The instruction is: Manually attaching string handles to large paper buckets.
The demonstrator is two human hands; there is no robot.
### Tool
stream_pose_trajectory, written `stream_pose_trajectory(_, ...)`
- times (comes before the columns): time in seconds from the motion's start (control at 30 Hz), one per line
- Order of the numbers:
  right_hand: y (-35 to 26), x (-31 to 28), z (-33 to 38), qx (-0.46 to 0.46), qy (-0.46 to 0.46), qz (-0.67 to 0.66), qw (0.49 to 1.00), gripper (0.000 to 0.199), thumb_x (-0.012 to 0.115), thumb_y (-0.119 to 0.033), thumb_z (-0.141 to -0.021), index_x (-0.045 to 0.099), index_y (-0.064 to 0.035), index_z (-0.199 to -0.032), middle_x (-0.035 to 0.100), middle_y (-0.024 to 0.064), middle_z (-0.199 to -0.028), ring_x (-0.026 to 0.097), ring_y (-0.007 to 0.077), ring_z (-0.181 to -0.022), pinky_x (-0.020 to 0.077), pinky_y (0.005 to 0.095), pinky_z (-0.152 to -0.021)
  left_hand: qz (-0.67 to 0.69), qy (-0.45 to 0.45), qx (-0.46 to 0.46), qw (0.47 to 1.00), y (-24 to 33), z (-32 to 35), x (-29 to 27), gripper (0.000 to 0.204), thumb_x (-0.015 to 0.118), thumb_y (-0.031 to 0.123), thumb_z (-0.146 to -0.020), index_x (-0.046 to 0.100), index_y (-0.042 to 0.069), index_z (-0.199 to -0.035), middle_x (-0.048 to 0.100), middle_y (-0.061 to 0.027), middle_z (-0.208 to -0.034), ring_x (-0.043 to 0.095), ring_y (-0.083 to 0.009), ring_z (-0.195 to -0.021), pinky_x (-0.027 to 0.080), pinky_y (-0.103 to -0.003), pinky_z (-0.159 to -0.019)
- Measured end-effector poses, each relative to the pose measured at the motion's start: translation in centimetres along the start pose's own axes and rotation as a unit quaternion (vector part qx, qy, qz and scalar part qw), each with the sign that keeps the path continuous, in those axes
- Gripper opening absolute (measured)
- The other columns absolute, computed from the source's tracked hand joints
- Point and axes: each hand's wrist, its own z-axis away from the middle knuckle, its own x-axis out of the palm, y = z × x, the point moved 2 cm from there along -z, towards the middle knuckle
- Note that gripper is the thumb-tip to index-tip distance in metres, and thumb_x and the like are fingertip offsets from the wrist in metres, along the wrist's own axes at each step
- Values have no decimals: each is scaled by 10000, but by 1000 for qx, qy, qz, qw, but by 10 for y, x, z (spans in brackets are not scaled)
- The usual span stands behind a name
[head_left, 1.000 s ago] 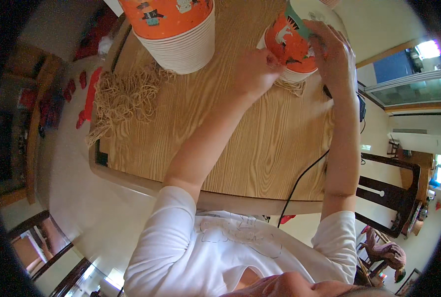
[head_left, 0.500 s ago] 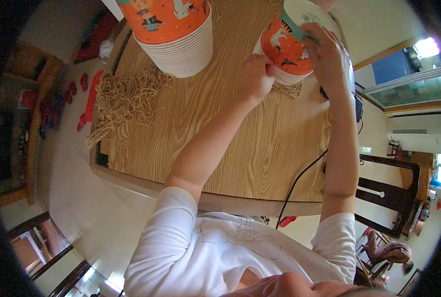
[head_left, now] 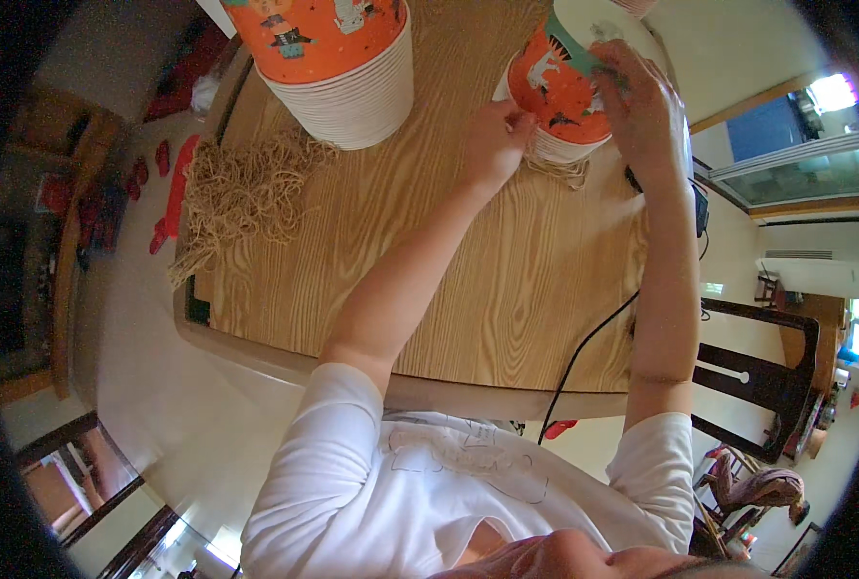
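Note:
An orange patterned paper bucket (head_left: 557,89) with a green band stands in a white stack at the far right of the table. My right hand (head_left: 639,108) rests against its right side, fingers curled over the upper part. At the bucket's lower left, my left hand (head_left: 499,145) is closed, thumb and fingers pinched together. Whatever is in that pinch is too small to make out. Some tan twine (head_left: 564,172) lies below the near side of this stack. To the left rises a taller stack of similar orange and white paper buckets (head_left: 347,101).
A loose heap of tan twine (head_left: 246,198) lies along the left edge of the wooden table (head_left: 429,289). A black cable (head_left: 584,345) runs over its near edge on the right. Beyond that edge stands a dark chair (head_left: 752,372); another person (head_left: 757,487) sits behind it.
My left hand has shifted slightly left, away from the bucket's side. The fingers of my right hand have moved a little on the bucket. The person in the background has changed posture.

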Motion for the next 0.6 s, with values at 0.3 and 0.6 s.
stream_pose_trajectory(0.3,-5,0,-7,24,-43,47,998,226,553,-160,-824,553,-125,-1048,606,114,-969,580,320,-892,458,398,-788,-261,-14,98,960,-25,100,-49,286,581,189,-818,556,48,-1065,552,-154,-1033,530,-311,-937,442,-393,-830)
stream_pose_trajectory(0.6,-108,-78,32,-65,206,-98,971,201,566,-51,-811,581,-13,-1008,606,96,-1043,557,219,-996,428,310,-870,-282,-70,141,946,2,194,-83,282,583,159,-793,584,70,-1061,504,-129,-1177,430,-282,-1139,339,-427,-958)
